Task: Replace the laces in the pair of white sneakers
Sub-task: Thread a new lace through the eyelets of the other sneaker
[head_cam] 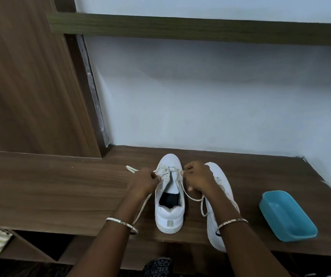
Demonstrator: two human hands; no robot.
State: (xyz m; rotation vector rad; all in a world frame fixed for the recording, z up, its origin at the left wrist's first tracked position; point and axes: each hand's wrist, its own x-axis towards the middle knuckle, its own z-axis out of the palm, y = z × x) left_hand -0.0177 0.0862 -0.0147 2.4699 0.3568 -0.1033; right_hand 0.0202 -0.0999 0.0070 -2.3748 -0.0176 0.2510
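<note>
Thin silver left bangle (121, 224), matching right bangle (231, 222)

Both forearms reach forward, side by side. The left hand (142, 181) and right hand (197, 176) sit knuckles-up with fingers curled, each pinching the lace (189, 195) between thumb and forefinger.

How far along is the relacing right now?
Done: the lace crosses the toe-end eyelets of the upright sneaker. In hand: the left hand and right hand each pinch one side of it. Left: the eyelets near the opening look empty, and the second sneaker lies tipped over, its lacing hidden.
</note>
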